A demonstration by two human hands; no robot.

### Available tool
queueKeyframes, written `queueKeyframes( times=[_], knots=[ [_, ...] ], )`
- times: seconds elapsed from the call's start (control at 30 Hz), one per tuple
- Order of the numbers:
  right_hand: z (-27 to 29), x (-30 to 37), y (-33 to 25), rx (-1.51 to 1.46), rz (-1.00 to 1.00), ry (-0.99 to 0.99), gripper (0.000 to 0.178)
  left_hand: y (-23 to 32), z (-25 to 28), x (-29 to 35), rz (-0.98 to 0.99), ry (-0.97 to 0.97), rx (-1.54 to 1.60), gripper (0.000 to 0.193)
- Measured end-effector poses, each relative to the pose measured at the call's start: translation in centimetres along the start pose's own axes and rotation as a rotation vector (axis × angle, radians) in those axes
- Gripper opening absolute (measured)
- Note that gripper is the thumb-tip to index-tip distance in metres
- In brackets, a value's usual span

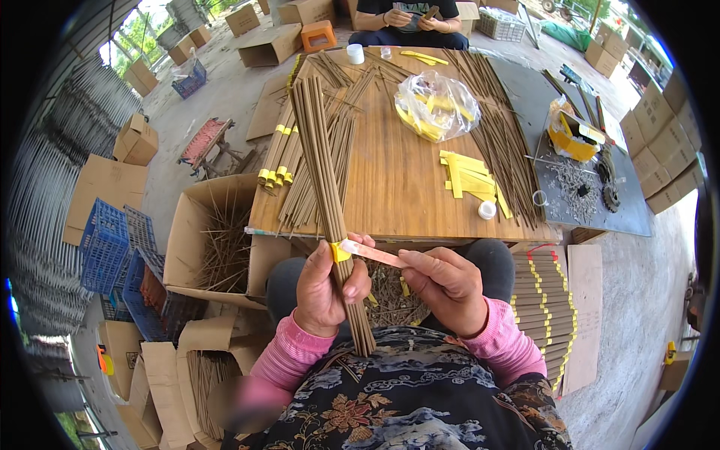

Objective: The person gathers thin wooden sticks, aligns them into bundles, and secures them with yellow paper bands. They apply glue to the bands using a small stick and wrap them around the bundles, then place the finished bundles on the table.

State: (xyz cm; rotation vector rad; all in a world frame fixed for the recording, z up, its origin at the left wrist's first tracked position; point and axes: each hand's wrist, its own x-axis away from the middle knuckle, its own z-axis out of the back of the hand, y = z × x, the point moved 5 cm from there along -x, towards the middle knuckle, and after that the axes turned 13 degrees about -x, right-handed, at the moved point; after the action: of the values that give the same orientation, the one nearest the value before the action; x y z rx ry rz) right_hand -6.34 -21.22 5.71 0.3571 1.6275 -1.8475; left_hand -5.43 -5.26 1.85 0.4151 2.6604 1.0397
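Note:
My left hand is closed around a bundle of thin brown incense sticks, held upright and tilted over my lap. A yellow paper band wraps the bundle just above my fingers. Between the thumb and fingers of my right hand is a flat pale strip, like a small spatula. Its white, paste-like tip meets the band beside my left fingertips. On the table, loose incense sticks lie behind the bundle, next to several yellow-banded bundles.
Yellow paper strips, a small white jar and a plastic bag lie on the wooden table. A cardboard box of sticks stands left. Banded bundles lie low right. Another person sits across the table.

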Motion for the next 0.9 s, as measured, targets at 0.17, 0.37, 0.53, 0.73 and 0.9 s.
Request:
queueKeyframes(
  times=[0.17, 0.37, 0.53, 0.73, 0.9],
  knots=[
    [0.09, 0.01, -0.03, 0.004, -0.006, -0.010, 0.029, 0.03, 0.36, 0.03, -0.012, 0.017, 0.021, 0.043],
    [0.00, 0.15, -0.22, -0.016, -0.005, -0.037, 0.029, 0.05, 0.40, -0.12, -0.025, -0.014, 0.027, 0.041],
    [0.15, 0.14, -0.35, -0.013, 0.004, -0.056, 0.028, 0.17, 0.46, -0.15, -0.034, -0.023, 0.025, 0.041],
    [0.42, -0.23, -0.47, -0.016, -0.012, 0.003, 0.028, 0.03, -0.07, -0.26, 0.001, -0.003, 0.026, 0.044],
    [0.55, -0.36, -0.57, 0.033, 0.011, 0.007, 0.029, 0.04, -0.11, -0.28, 0.012, -0.004, -0.006, 0.045]
  ],
)
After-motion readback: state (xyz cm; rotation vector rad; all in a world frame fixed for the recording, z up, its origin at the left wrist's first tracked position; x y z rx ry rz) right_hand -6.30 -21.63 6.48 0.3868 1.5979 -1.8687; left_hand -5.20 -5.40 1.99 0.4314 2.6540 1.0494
